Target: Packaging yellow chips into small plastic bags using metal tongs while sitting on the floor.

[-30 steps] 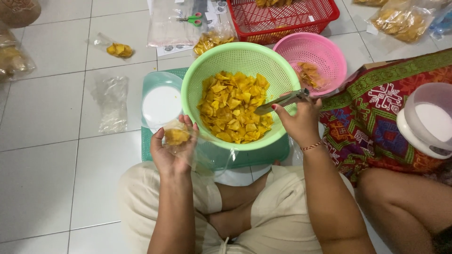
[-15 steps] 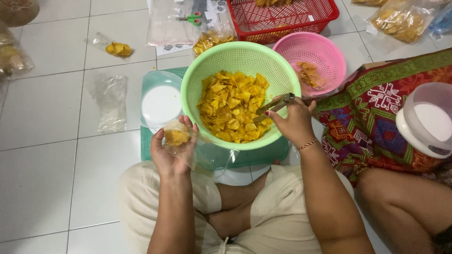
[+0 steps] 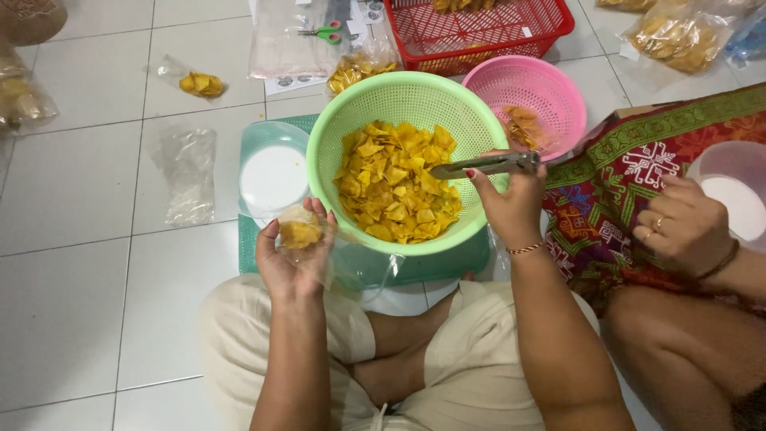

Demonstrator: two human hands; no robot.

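While your left hand (image 3: pixel 297 255) cups a small clear plastic bag (image 3: pixel 302 233) with a few yellow fried chips in it, just left of and below the big light-green plastic colander (image 3: pixel 407 100), treat that bag as light, limp and slippery: it has no stiffness of its own, so keep it cradled from beneath with your fingers curled around its sides, as they are now. Inside the colander the heap of thin yellow chips (image 3: pixel 395 179) looks brittle and nearly weightless, so take them in loose pinches, not squeezes. To the colander's right rim, your right hand (image 3: pixel 511 203) is closed around the handle end of the metal tongs (image 3: pixel 485 165), which are stiff and smooth. Their long axis lies nearly level, and the tips point left, in over the chips.
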